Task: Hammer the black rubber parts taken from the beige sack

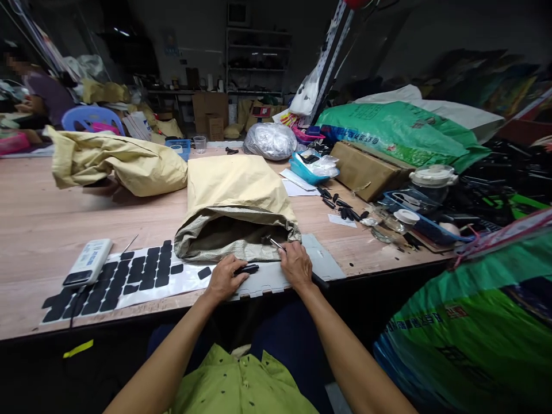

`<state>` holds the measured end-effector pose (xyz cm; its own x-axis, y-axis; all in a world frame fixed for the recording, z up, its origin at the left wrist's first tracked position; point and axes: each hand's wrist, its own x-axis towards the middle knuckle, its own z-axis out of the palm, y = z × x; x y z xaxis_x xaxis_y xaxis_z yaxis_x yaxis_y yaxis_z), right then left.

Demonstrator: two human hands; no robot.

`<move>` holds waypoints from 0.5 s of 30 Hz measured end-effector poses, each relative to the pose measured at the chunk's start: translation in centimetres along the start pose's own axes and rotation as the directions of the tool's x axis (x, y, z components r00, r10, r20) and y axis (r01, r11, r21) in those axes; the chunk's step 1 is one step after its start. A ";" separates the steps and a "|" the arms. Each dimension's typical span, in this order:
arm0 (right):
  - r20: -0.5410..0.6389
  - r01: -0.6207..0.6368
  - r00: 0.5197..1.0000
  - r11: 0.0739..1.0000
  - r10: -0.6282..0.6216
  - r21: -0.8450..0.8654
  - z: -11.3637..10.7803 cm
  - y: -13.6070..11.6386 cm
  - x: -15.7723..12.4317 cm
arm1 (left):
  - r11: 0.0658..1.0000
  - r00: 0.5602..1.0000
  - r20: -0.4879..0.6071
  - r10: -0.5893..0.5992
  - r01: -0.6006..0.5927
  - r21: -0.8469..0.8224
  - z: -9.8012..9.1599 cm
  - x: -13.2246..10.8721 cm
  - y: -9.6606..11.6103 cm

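Observation:
My left hand (224, 278) is closed around a small black plastic part (246, 268) at the table's front edge. My right hand (295, 263) pinches thin metal tweezers (275, 243) whose tip points toward the open mouth of a tan sack (235, 198). Both hands rest over a grey flat plate (319, 259) lying in front of the sack. To the left lies a white sheet with several black stickers (133, 276).
A white power bank (88, 261) lies on the sticker sheet's left. A second tan sack (116, 161) sits at the back left. Cardboard box (366, 169), blue trays, jars and loose black parts crowd the right. Green bags stand at right (466, 328). A person sits far left.

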<state>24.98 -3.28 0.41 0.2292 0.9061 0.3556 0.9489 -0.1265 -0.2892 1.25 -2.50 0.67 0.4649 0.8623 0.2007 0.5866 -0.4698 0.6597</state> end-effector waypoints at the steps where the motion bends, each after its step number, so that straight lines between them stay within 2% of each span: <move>1: -0.017 -0.006 1.000 0.999 0.006 0.040 -0.4 -0.1 -0.4 | 1.000 1.000 0.001 -0.003 0.003 -0.002 -0.1 0.1 0.1; 4: -0.052 -0.028 0.998 0.966 0.042 0.257 -1.8 -0.9 -2.3 | 0.999 1.000 0.004 -0.017 0.017 -0.028 -0.2 0.3 0.2; 7: 0.075 -0.107 0.994 0.873 0.081 0.476 -3.5 -1.8 -4.8 | 0.997 0.999 0.001 -0.052 0.052 -0.065 -0.2 0.3 0.2; 10: 0.229 -0.188 0.971 0.824 0.074 0.534 -4.8 -2.6 -6.9 | 0.994 0.997 -0.003 -0.071 0.070 -0.084 -0.2 0.3 0.2; 15: 0.212 -0.140 0.977 0.807 0.019 0.574 -5.0 -3.4 -8.4 | 0.993 0.996 -0.009 -0.083 0.082 -0.088 -0.4 0.3 0.4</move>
<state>20.94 -12.48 2.83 0.1957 0.9685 0.1539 0.6090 0.0030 -0.7931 1.38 -2.32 1.23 0.4081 0.9002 0.1518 0.5622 -0.3788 0.7351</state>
